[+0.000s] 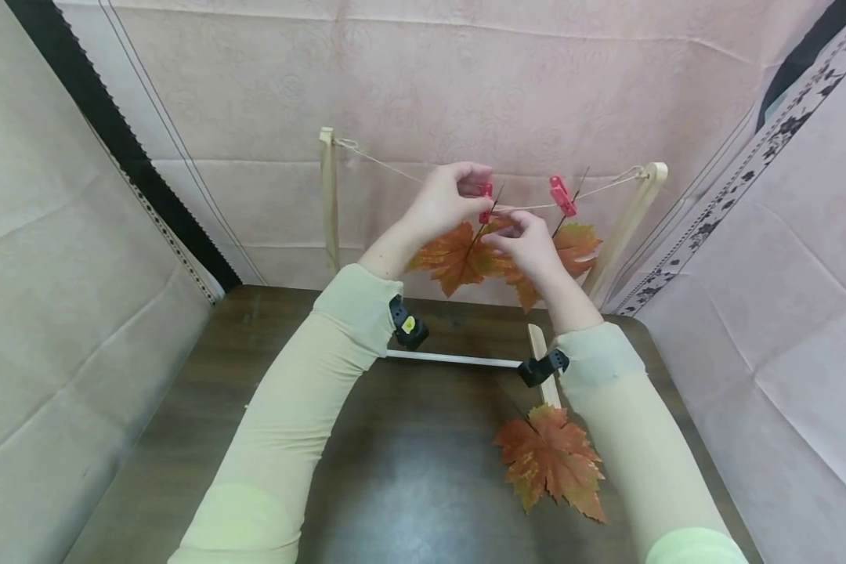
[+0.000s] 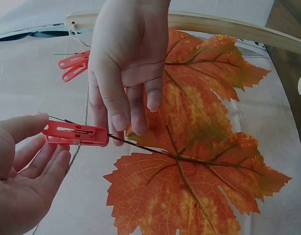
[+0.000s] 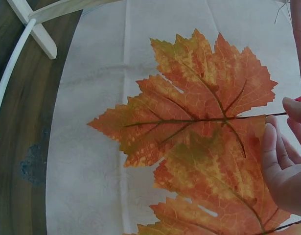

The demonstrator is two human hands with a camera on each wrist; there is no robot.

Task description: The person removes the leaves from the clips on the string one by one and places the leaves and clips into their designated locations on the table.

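A string [image 1: 388, 166] runs between two wooden posts. My left hand [image 1: 446, 202] pinches a red clothespin [image 1: 485, 202] on it, thumb above and fingers below [image 2: 42, 156]. The clothespin [image 2: 74, 133] bites the stem of an orange maple leaf [image 2: 184, 196], which hangs below [image 1: 454, 258]. My right hand [image 1: 532, 243] holds that stem just beside the clip, fingertips [image 2: 122, 121] against it. In the right wrist view the right hand [image 3: 285, 166] sits at the end of the stem of this leaf [image 3: 199, 112]. A second red clothespin [image 1: 562, 196] holds another leaf [image 1: 578, 247] further right.
The rack has a left post [image 1: 327, 196], a leaning right post [image 1: 627, 219] and a white base rod [image 1: 458, 360] on a dark wooden table [image 1: 395, 478]. A loose maple leaf [image 1: 551, 462] lies on the table by my right forearm. Pale cloth walls surround the table.
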